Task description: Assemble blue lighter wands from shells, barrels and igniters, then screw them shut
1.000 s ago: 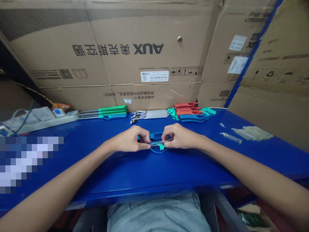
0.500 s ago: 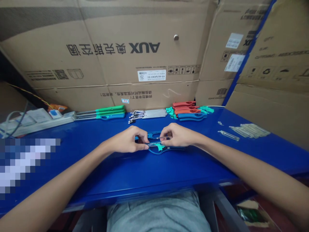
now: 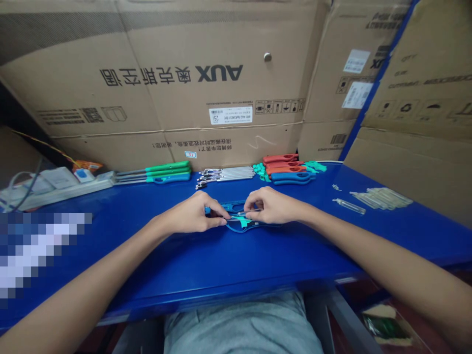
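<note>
Hands [image 3: 194,212] close together, fingers [image 3: 220,209] bent, arms [image 3: 123,260] extended

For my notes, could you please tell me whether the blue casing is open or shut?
Open: the green piece shows uncovered in the front half, while the back half lies behind it.

The surface [image 3: 221,275] was blue, the casings [image 3: 227,207] blue, the piece [image 3: 244,221] mint green. Handles [image 3: 280,159] were red, orange and blue; rods [image 3: 236,173] silver; cardboard [image 3: 184,39] brown with black print.
</note>
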Action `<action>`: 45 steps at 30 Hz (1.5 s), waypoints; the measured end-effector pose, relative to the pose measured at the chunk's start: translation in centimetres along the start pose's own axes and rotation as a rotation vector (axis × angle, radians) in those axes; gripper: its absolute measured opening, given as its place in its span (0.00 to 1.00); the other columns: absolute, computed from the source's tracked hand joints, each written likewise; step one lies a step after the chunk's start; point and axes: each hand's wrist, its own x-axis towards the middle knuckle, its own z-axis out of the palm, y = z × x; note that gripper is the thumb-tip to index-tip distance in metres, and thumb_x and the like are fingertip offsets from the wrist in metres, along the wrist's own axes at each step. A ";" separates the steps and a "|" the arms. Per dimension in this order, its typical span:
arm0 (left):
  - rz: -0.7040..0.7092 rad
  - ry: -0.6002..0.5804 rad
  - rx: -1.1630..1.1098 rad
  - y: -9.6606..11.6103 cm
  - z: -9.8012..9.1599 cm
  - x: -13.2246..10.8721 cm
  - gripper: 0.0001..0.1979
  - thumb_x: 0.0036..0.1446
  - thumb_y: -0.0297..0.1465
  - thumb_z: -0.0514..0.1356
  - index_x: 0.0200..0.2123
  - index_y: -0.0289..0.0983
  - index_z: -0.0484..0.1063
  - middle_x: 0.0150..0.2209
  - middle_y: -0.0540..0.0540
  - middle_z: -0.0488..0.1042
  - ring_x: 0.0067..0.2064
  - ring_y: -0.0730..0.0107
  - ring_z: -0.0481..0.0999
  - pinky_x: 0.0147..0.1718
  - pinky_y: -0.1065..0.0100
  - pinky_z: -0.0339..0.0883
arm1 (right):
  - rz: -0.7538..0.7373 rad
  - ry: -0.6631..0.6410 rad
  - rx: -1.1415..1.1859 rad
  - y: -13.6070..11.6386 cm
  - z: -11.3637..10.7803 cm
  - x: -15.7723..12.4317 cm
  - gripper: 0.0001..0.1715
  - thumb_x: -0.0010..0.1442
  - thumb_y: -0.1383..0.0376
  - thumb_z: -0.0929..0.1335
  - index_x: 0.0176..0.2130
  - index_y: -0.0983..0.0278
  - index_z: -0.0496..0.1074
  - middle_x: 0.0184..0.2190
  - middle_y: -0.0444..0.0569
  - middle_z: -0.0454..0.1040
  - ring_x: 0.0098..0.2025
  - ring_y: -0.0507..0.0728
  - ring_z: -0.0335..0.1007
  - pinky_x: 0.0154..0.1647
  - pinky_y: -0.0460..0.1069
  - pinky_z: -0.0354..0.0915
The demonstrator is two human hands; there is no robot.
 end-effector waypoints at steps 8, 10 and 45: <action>0.079 0.030 0.015 -0.2 0.0 -0.1 0.09 0.55 0.30 0.63 0.38 0.36 0.82 0.36 0.44 0.82 0.35 0.68 0.79 0.36 0.70 0.70 | -0.002 -0.018 -0.010 -0.2 -0.1 -0.2 0.08 0.53 0.74 0.67 0.34 0.69 0.76 0.31 0.49 0.76 0.28 0.51 0.66 0.29 0.45 0.60; 0.088 0.013 0.049 -0.2 0.0 -0.1 0.09 0.56 0.29 0.62 0.39 0.36 0.81 0.37 0.44 0.82 0.36 0.68 0.79 0.37 0.70 0.70 | -0.009 -0.009 -0.013 -0.3 0.0 -0.2 0.10 0.50 0.76 0.67 0.34 0.69 0.76 0.30 0.49 0.76 0.28 0.50 0.66 0.29 0.45 0.60; -0.024 0.009 0.093 0.3 0.3 0.2 0.11 0.55 0.30 0.61 0.41 0.35 0.73 0.30 0.47 0.80 0.30 0.69 0.76 0.29 0.72 0.65 | -0.075 0.041 -0.025 0.1 0.1 -0.2 0.08 0.49 0.76 0.67 0.29 0.67 0.75 0.29 0.46 0.73 0.26 0.48 0.62 0.29 0.44 0.58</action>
